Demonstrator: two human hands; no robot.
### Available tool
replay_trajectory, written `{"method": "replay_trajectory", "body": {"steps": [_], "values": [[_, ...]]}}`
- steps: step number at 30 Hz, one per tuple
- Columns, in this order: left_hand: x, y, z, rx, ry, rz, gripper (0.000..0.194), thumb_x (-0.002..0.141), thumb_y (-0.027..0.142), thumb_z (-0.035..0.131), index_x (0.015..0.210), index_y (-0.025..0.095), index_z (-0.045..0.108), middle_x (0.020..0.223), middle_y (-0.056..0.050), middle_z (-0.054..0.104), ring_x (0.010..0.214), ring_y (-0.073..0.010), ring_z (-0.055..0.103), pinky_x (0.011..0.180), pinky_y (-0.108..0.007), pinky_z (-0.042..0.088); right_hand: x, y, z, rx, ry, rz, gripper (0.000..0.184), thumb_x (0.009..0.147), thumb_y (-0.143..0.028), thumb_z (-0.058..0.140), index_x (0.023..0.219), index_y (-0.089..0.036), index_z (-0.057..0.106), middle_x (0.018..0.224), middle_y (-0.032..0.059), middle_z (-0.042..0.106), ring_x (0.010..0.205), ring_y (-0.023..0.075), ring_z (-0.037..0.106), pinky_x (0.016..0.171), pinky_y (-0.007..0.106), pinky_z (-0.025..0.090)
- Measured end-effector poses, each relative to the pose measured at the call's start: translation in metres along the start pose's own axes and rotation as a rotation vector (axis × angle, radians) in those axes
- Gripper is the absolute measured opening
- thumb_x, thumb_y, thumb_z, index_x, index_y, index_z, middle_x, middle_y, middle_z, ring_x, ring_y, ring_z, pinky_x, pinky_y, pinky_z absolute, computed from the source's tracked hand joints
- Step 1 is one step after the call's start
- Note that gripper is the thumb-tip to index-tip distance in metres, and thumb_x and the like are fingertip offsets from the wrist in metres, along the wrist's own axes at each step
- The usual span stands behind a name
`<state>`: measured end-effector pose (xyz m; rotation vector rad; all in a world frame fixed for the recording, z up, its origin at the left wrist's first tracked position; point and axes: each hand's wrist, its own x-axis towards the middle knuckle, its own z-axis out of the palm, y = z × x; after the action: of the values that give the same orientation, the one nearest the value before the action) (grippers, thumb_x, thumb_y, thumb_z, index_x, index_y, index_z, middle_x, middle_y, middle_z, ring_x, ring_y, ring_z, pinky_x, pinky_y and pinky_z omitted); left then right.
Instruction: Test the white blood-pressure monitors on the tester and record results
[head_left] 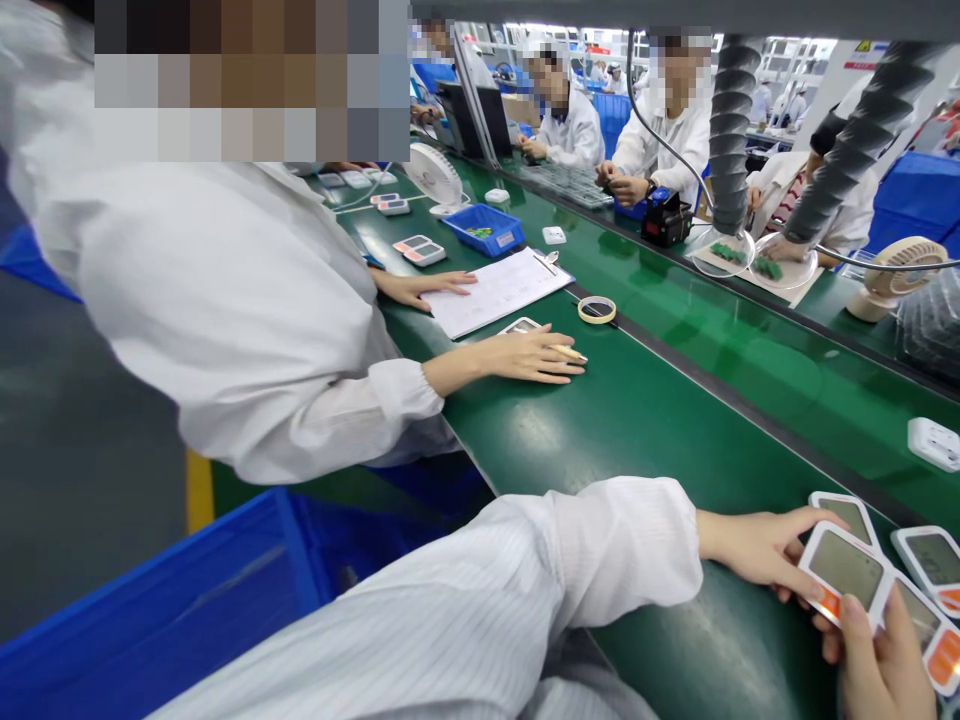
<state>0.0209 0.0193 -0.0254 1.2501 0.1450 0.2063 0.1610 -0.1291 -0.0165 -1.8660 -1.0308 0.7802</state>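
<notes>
At the right edge of the head view, a white display unit (846, 568) with a grey screen and an orange strip is tilted up between my hands. My left hand (761, 548) is closed on its left side, with the thumb near the orange strip. My right hand (881, 655) grips the lower edge, its thumb on the front. Similar units lie close by: one (844, 508) just behind, another (934, 560) to the right, and a third (943, 655) with orange buttons, partly covered by my right hand. The screens' content is mostly unreadable.
To my left a co-worker's hand (525, 355) holds a pen beside a clipboard (495, 290). A tape roll (597, 310), a blue tray (482, 230) and a small fan (435, 178) are on the green bench (600, 430). A white case (934, 443) lies on the belt.
</notes>
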Motion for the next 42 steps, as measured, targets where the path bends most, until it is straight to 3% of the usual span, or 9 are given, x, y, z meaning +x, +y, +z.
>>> {"method": "replay_trajectory", "body": {"steps": [6, 9, 15, 24, 31, 38, 42], "values": [[-0.006, 0.009, 0.007, 0.036, 0.063, -0.006, 0.088, 0.077, 0.023, 0.075, 0.149, 0.027, 0.026, 0.087, 0.001, 0.058, 0.067, -0.0116, 0.059, 0.057, -0.024, 0.049, -0.001, -0.005, 0.003, 0.053, 0.016, -0.061, 0.07, 0.089, -0.061, 0.057, 0.14, -0.014, 0.043, 0.065, -0.0004, 0.06, 0.052, 0.0166, 0.053, 0.049, 0.027, 0.043], [-0.01, 0.017, 0.009, 0.041, 0.076, -0.017, 0.082, 0.08, 0.024, 0.072, 0.147, 0.026, 0.026, 0.089, -0.001, 0.06, 0.069, -0.0119, 0.059, 0.057, -0.023, 0.047, -0.002, -0.012, 0.008, 0.082, 0.026, -0.084, 0.07, 0.092, -0.059, 0.054, 0.145, -0.015, 0.039, 0.067, -0.0008, 0.06, 0.051, 0.0155, 0.052, 0.049, 0.027, 0.044], [-0.013, 0.025, 0.007, 0.038, 0.056, -0.026, 0.084, 0.079, 0.029, 0.073, 0.147, 0.023, 0.025, 0.082, 0.0, 0.062, 0.067, -0.0129, 0.059, 0.056, -0.023, 0.046, -0.002, -0.008, 0.01, 0.101, 0.03, -0.077, 0.072, 0.095, -0.057, 0.053, 0.15, -0.015, 0.033, 0.066, -0.0011, 0.061, 0.051, 0.0158, 0.054, 0.048, 0.027, 0.045], [-0.013, 0.021, 0.009, 0.025, 0.078, 0.0, 0.076, 0.082, 0.019, 0.067, 0.146, 0.022, 0.026, 0.079, 0.002, 0.06, 0.062, -0.0099, 0.057, 0.054, -0.021, 0.045, -0.003, -0.011, 0.01, 0.095, 0.041, -0.073, 0.07, 0.095, -0.056, 0.052, 0.149, -0.016, 0.034, 0.068, -0.0009, 0.062, 0.05, 0.0152, 0.055, 0.049, 0.027, 0.046], [-0.011, 0.014, 0.005, 0.001, 0.046, 0.003, 0.077, 0.083, 0.023, 0.07, 0.145, 0.026, 0.026, 0.081, 0.002, 0.061, 0.061, -0.0074, 0.056, 0.054, -0.019, 0.045, -0.004, -0.014, 0.012, 0.064, 0.062, -0.104, 0.065, 0.096, -0.054, 0.049, 0.147, -0.016, 0.037, 0.066, -0.0015, 0.06, 0.05, 0.0152, 0.054, 0.048, 0.027, 0.046], [-0.01, 0.011, 0.004, 0.004, 0.031, 0.016, 0.086, 0.08, 0.037, 0.075, 0.147, 0.025, 0.024, 0.083, 0.0, 0.062, 0.064, -0.0101, 0.059, 0.056, -0.022, 0.047, -0.002, -0.01, 0.008, 0.055, 0.017, -0.078, 0.066, 0.097, -0.054, 0.049, 0.149, -0.016, 0.034, 0.069, -0.0006, 0.062, 0.052, 0.0156, 0.056, 0.05, 0.028, 0.048], [-0.011, 0.011, 0.003, 0.018, 0.033, 0.007, 0.089, 0.08, 0.035, 0.076, 0.149, 0.027, 0.02, 0.084, 0.0, 0.063, 0.067, -0.0105, 0.061, 0.058, -0.022, 0.047, -0.001, -0.008, 0.007, 0.083, -0.007, -0.076, 0.066, 0.097, -0.054, 0.05, 0.149, -0.017, 0.034, 0.076, 0.0012, 0.064, 0.052, 0.0152, 0.057, 0.05, 0.028, 0.049]]}}
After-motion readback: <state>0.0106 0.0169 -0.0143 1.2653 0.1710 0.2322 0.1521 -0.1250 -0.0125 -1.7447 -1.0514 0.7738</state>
